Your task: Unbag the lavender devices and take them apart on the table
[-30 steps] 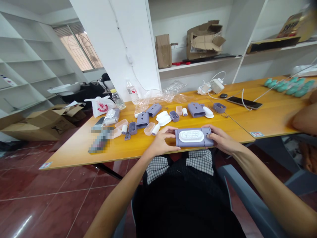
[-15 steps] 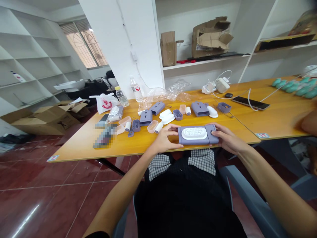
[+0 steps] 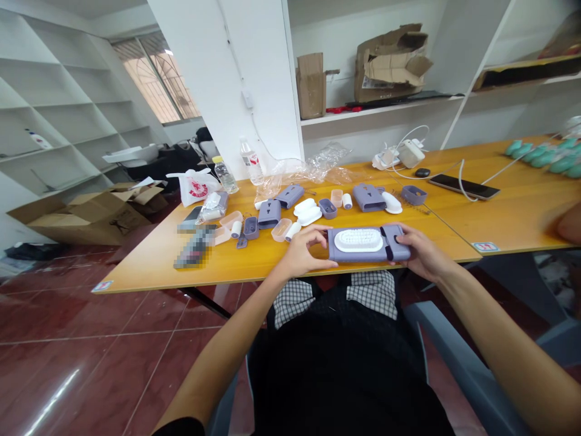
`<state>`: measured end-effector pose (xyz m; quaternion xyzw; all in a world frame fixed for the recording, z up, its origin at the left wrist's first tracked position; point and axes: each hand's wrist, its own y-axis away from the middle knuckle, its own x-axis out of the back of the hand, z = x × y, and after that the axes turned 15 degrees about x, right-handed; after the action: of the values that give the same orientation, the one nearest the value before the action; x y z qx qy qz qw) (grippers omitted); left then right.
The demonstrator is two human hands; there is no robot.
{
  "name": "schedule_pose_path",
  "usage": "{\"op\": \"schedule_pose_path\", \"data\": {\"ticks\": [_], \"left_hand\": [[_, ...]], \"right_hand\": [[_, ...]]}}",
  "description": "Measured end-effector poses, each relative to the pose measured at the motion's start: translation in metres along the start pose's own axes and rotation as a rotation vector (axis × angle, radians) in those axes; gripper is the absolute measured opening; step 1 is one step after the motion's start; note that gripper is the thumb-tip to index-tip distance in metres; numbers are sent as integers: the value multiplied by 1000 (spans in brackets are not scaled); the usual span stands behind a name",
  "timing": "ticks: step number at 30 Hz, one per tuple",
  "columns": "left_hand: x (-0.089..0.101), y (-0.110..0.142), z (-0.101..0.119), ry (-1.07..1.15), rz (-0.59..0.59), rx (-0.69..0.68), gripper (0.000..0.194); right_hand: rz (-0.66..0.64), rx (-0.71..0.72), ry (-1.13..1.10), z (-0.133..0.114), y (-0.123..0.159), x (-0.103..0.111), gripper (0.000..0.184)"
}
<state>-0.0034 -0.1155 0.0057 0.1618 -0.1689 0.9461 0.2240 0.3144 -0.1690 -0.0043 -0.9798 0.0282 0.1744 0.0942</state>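
Observation:
A purple-grey plastic case with a white oval bristle brush on top is held level at the table's front edge. My left hand grips its left end between thumb and fingers. The purple end piece on the right is in my right hand, thumb on top. A dark gap shows between end piece and case, which still look joined. Just behind lie white oval brush parts, a white roller and a clear pinkish box.
More purple shells, a purple tray and springs lie along the wooden table. Plastic wrap, bottles and a white bag stand behind. A phone with a cable lies right, near another person's arm.
My right hand has drawn the end piece rightward, and a dark gap has opened between it and the case. My left hand keeps its grip. The view has shifted slightly.

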Motion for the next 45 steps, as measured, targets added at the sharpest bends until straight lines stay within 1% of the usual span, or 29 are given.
{"op": "schedule_pose_path", "data": {"ticks": [2,4,7,14,17,19,21,23,25,27,28,31,33,36,38,41,45], "left_hand": [[0,0,1,19,13,14,47],[1,-1,2,40,15,16,50],[1,-2,2,53,5,10,51],[3,-5,-3,86,29,41,57],[7,-5,1,68,43,49,61],[12,-4,5,45,40,33,60],[19,-3,9,-8,45,4,57],[28,-3,10,-65,83,-17,56],[38,-5,8,-86,137,-18,58],[44,-7,5,-76,175,-9,61],[45,-7,4,-70,183,-6,62],[40,-8,2,-59,166,6,60],[33,-8,2,-47,123,24,57],[22,-7,1,7,65,53,57],[18,-7,-1,49,45,73,60],[20,-8,-2,69,37,92,64],[30,-7,-1,70,58,80,64]], "right_hand": [[-1,6,-87,1,-2,4,27],[7,8,-134,1,-3,6,24],[24,13,-127,1,-4,8,25],[113,39,-228,0,-3,2,24],[127,50,-233,0,-2,-4,24],[134,62,-226,-1,-2,-5,24],[151,93,-217,-4,-3,0,21],[184,153,-205,-7,-7,13,20],[213,221,-169,-11,-11,29,22],[210,225,-131,-13,-15,40,22],[211,218,-106,-13,-16,42,22],[226,214,17,-7,-17,35,25],[230,228,138,-2,-16,25,37],[198,250,327,6,-14,15,56],[168,256,431,9,-14,13,62],[127,233,548,12,-19,13,59],[86,196,646,12,-29,14,48]]}}
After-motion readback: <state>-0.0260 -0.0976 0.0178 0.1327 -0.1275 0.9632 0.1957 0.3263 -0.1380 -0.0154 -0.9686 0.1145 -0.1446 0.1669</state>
